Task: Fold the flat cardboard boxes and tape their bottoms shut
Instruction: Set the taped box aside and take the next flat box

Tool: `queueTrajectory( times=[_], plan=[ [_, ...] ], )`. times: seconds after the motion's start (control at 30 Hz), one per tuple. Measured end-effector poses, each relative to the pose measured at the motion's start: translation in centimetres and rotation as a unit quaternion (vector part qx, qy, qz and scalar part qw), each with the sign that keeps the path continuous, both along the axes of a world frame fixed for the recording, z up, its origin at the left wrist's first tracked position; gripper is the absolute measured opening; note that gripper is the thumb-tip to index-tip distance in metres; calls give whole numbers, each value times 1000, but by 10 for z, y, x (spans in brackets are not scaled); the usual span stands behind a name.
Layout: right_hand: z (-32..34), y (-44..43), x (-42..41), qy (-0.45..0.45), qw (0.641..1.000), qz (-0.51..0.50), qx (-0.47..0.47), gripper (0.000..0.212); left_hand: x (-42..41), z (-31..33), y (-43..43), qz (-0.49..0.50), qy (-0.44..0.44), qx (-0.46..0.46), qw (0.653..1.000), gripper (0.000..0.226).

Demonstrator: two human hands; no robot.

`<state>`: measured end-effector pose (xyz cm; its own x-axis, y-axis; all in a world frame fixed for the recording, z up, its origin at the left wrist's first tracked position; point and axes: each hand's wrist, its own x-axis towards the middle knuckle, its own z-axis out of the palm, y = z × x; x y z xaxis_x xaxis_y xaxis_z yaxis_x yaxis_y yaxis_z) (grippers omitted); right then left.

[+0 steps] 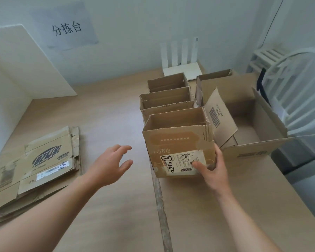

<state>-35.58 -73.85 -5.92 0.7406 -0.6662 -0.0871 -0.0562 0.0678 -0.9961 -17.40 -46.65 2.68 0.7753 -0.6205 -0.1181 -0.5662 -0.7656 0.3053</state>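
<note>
Cardboard box (pixel 178 142), erected and open-topped, stood on the table (pixel 107 115) at the near end of a row of folded boxes (pixel 166 96). Right hand (pixel 214 170) gripped its lower right corner, thumb on the shipping label (pixel 182 163). Left hand (pixel 111 164) hovered beside the box, apart from it, fingers spread wide, holding nothing. Flat boxes (pixel 35 166) lay stacked near the table's left edge; a large open box (pixel 244 113) stood at the right edge.

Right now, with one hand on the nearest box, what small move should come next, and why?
Probably let go of the box and reach the left hand to the flat stack. The box stands upright at the near end of the row of boxes; the right hand grips its lower corner, the left hand hovers open.
</note>
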Motion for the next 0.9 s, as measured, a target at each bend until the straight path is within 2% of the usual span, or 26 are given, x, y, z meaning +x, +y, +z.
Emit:
queueTrajectory(
  times=[0.33, 0.7, 0.9],
  plan=[
    [-30, -20, 29, 47, 998, 27, -21, 95, 4, -24, -34, 7, 26, -11, 1000, 47],
    [-30, -21, 61, 105, 993, -27, -53, 69, 2, -27, -33, 3, 33, -37, 999, 46],
    [-21, -13, 59, 135, 987, -36, -85, 71, -3, -19, -25, 14, 32, -39, 999, 46]
  ],
)
